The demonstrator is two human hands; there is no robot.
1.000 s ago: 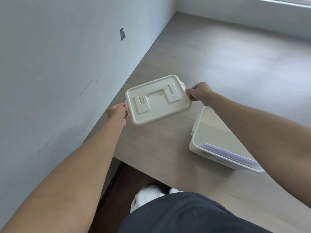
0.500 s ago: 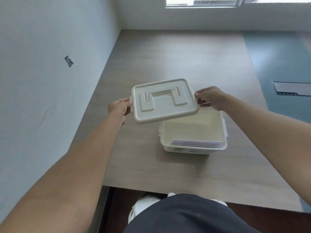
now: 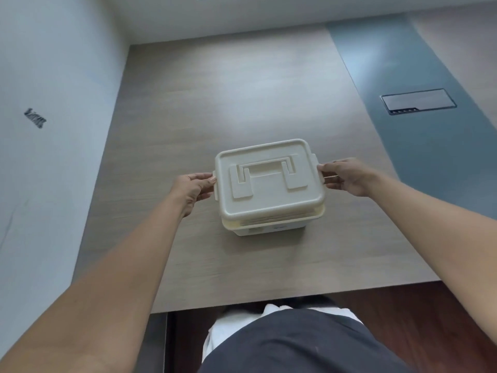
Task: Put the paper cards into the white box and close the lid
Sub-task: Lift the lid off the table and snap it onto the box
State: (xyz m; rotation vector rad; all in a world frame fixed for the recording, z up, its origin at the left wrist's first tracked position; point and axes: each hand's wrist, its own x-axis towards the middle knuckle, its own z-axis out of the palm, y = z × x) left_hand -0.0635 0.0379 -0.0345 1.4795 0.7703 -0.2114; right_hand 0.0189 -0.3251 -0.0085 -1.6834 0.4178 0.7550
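The white box point(image 3: 271, 229) stands on the wooden table point(image 3: 215, 109), near its middle. The cream lid point(image 3: 269, 181), with a flat folded handle on top, rests over the box's rim and covers the opening. My left hand point(image 3: 192, 188) grips the lid's left edge at its side clip. My right hand point(image 3: 347, 176) grips the right edge the same way. The paper cards are hidden under the lid.
A white wall point(image 3: 48, 130) runs along the table's left side. A blue-grey strip point(image 3: 419, 130) with a dark recessed socket panel point(image 3: 418, 101) crosses the table on the right. The table's front edge is close to my lap point(image 3: 295, 343).
Both hands carried the lid rightward and down from the air at the left onto the box. The cards seen inside the open box are now covered.
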